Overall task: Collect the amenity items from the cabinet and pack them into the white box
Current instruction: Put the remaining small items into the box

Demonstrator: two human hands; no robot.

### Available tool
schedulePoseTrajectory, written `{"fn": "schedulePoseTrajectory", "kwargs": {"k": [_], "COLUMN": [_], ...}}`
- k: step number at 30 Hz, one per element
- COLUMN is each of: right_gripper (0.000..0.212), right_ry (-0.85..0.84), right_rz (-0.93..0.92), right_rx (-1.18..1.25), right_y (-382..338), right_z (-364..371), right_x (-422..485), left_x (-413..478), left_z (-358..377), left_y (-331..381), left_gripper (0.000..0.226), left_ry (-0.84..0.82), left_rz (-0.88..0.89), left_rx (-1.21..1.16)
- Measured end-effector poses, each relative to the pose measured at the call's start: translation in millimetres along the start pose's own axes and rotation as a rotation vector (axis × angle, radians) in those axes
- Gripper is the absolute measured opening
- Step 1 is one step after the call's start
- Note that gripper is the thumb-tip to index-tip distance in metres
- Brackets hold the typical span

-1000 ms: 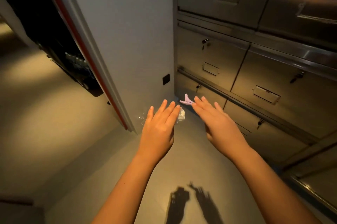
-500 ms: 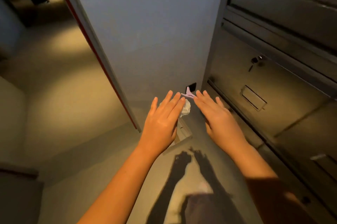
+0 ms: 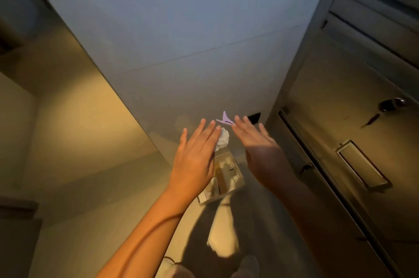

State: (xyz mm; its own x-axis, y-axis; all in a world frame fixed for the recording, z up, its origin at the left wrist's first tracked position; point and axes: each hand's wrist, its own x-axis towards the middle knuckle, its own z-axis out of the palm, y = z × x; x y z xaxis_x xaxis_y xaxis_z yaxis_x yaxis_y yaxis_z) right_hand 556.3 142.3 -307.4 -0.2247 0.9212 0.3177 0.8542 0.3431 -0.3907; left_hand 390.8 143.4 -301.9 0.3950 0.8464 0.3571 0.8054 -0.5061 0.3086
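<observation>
My left hand [image 3: 195,155] reaches forward with its fingers stretched out, and a crumpled white amenity packet [image 3: 223,140] is pinched under its fingertips. My right hand [image 3: 256,141] is also extended, with a small purple item [image 3: 225,119] held at its fingertips. Below and between both hands, a small white box [image 3: 217,198] stands open on the floor with several items inside. Both hands hover above the box's far end. The thumbs are hidden under the palms.
A grey door panel [image 3: 181,39] rises just behind the box. A metal cabinet [image 3: 328,101] with drawers fills the right side, with a key in a lock [image 3: 390,104] and a recessed handle [image 3: 362,164]. Lit floor [image 3: 68,141] lies to the left.
The view has dropped lower and closer to the floor, and the white box has come into sight under the hands. Both hands keep the same items and the same pose.
</observation>
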Motion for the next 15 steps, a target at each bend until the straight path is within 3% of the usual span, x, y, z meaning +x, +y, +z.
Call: {"fn": "schedulePoseTrajectory", "kwargs": {"k": [7, 13, 15], "right_gripper": [0.047, 0.049, 0.040], "right_ry": [-0.009, 0.010, 0.018], "right_rz": [-0.019, -0.005, -0.029], "right_rx": [0.076, 0.049, 0.030], "right_y": [56, 114, 137], "right_z": [131, 281, 332], "right_x": [-1, -26, -37], "left_x": [-6, -34, -48], "left_z": [133, 270, 317], "left_y": [-78, -159, -184], "left_gripper": [0.059, 0.050, 0.047], "left_ry": [-0.038, -0.041, -0.052], "left_rz": [-0.020, 0.043, 0.067], "left_rx": [-0.021, -0.065, -0.063]}}
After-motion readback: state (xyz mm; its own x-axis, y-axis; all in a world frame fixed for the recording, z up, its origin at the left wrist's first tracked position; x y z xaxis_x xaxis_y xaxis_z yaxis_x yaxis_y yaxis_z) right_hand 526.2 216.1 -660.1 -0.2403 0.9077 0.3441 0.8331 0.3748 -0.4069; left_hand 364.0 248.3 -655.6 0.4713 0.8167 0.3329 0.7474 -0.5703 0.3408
